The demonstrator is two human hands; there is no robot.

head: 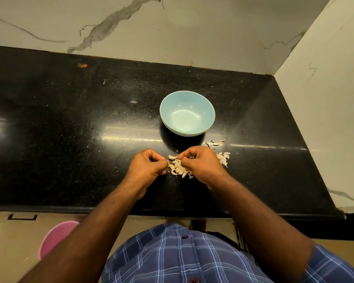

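Head view: the right grip [202, 166] has its fingers curled and pinches a small pale garlic clove [188, 158] at the fingertips, low over the worktop [70, 119]. The left grip [149, 166] sits just beside it, fingers curled and thumb pressed against the forefinger. Whether anything is caught between them I cannot tell, since the spot is too small to read. The two fingertip clusters face each other, close but not touching. In the gap below and between them lies a little heap of loose cloves [177, 168] on the dark surface, its right edge tucked under the right grip. Torn papery skins [224, 158] lie just right of that hand, with a few more scraps [217, 142] a little farther back. Beyond the hands stands a light blue bowl [192, 131], upright and apart from the heap. A white veined wall [172, 27] backs the worktop, and a pink round object [55, 235] lies on the floor at lower left.
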